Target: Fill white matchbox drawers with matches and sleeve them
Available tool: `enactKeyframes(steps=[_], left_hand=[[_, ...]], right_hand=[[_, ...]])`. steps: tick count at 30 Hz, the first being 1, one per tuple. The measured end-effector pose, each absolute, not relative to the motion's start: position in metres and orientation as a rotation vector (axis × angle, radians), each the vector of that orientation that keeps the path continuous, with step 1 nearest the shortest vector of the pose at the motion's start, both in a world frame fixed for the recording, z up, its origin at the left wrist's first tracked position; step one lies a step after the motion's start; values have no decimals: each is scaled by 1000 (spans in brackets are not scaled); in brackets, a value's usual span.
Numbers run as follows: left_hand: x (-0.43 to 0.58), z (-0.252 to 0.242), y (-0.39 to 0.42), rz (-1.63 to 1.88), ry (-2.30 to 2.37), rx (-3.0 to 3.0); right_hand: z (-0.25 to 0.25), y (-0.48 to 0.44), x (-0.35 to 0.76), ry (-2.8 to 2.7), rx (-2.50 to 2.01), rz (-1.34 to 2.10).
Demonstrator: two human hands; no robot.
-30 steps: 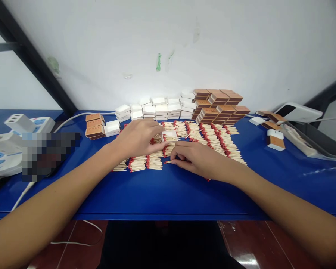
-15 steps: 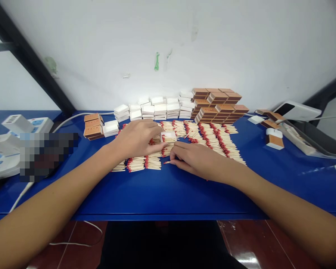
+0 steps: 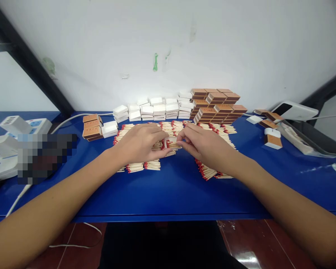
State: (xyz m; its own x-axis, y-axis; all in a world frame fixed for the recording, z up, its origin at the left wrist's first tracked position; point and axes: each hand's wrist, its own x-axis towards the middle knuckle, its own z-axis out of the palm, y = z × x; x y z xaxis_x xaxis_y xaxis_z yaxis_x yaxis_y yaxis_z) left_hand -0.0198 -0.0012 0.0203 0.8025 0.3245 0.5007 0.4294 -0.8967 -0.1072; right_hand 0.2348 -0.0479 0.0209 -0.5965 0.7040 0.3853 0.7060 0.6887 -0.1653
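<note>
Red-tipped matches point(image 3: 141, 166) lie in rows across the blue table point(image 3: 168, 190). My left hand point(image 3: 141, 144) is closed round a small white matchbox tray point(image 3: 172, 139) above the matches. My right hand point(image 3: 205, 145) meets it from the right, fingers pinched on a few matches at the tray's edge. More matches point(image 3: 205, 172) show below my right wrist. Stacks of white trays point(image 3: 156, 109) and brown matchbox sleeves point(image 3: 218, 106) stand along the wall behind.
A small pile of brown sleeves and white trays point(image 3: 96, 127) sits at the left, beside a white power strip point(image 3: 25, 125) and cable. At the right lie loose boxes point(image 3: 271, 139), a white device point(image 3: 295, 110) and a dark tray.
My right hand has lifted from the table's matches and moved up and right to the tray in my left hand. The left hand barely moved.
</note>
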Motion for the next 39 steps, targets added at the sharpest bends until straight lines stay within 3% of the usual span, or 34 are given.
enactKeyframes(steps=[39], left_hand=[[-18, 17, -1, -958, -673, -2891]], right_hand=[[31, -49, 237, -2345, -1145, 194]])
